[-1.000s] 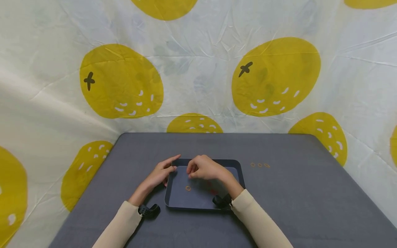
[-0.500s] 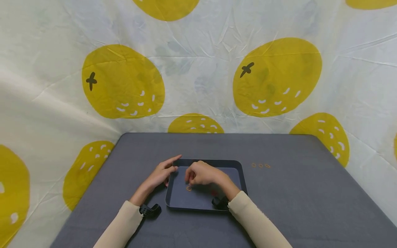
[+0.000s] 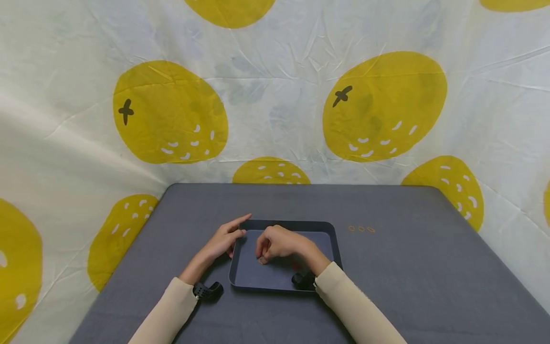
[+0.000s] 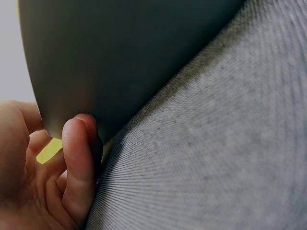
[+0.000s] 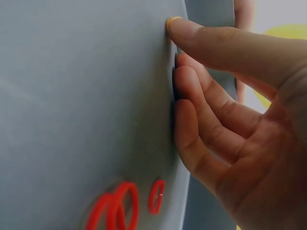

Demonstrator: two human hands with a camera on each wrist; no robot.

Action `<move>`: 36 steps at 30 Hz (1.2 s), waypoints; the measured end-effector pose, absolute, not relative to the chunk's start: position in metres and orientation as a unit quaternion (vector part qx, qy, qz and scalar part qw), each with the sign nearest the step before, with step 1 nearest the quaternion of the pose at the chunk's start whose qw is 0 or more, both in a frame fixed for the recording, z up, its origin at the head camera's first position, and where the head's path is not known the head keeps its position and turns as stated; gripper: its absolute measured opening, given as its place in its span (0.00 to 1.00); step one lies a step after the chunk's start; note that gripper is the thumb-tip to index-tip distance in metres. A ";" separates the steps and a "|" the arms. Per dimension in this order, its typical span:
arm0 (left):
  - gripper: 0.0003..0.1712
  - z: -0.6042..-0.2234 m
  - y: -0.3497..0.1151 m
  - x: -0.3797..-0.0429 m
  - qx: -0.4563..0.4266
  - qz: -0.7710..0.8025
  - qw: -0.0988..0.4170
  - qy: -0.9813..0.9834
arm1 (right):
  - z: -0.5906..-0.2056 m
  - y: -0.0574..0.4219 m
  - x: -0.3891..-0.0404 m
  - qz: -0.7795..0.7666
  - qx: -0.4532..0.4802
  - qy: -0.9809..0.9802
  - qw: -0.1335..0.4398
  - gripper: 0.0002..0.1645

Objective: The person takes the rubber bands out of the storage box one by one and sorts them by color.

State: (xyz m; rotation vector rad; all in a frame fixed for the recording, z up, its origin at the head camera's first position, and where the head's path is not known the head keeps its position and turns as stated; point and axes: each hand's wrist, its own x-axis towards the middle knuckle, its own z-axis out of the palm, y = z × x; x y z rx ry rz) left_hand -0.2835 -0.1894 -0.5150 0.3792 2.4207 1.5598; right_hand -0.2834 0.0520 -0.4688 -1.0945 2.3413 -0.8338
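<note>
Grip (image 3: pixel 278 242) (right) nearly closed, pinching orange ring (image 5: pixel 169 23)

A dark grey, shallow rectangular tray (image 3: pixel 255 279) has a smooth, matt surface; whether it is plastic or coated metal cannot be told. Beneath it, a grey tabletop covering (image 3: pixel 429 277) is matt cloth, its fine ribbed weave clear in the left wrist view. Inside the tray, thin red rubbery loops (image 5: pixel 135 203) look smooth with a faint gloss. The thin orange loops (image 3: pixel 359 229) to the right are too small to judge for finish. On the far side, a white cloth backdrop with printed yellow fruit (image 3: pixel 275 110) is creased and softly satiny. Nearer, cream cloth sleeves (image 3: pixel 358 306) look matt, and black wrist devices (image 3: pixel 209 292) resemble hard plastic.
</note>
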 end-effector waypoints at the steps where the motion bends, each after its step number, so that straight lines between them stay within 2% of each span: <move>1: 0.31 -0.515 -0.189 -0.284 0.129 0.533 0.118 0.828 | -0.469 0.052 -0.284 -0.299 -0.395 0.842 0.212 0.05; 12: 0.31 -0.512 -0.188 -0.285 0.138 0.533 0.116 0.827 | -0.467 0.055 -0.287 -0.289 -0.411 0.843 0.192 0.07; 27: 0.31 -0.516 -0.189 -0.283 0.129 0.530 0.112 0.831 | -0.465 0.054 -0.284 -0.301 -0.413 0.834 0.209 0.07; 36: 0.31 -0.515 -0.188 -0.281 0.124 0.530 0.116 0.831 | -0.452 0.060 -0.281 -0.317 -0.417 0.828 0.201 0.03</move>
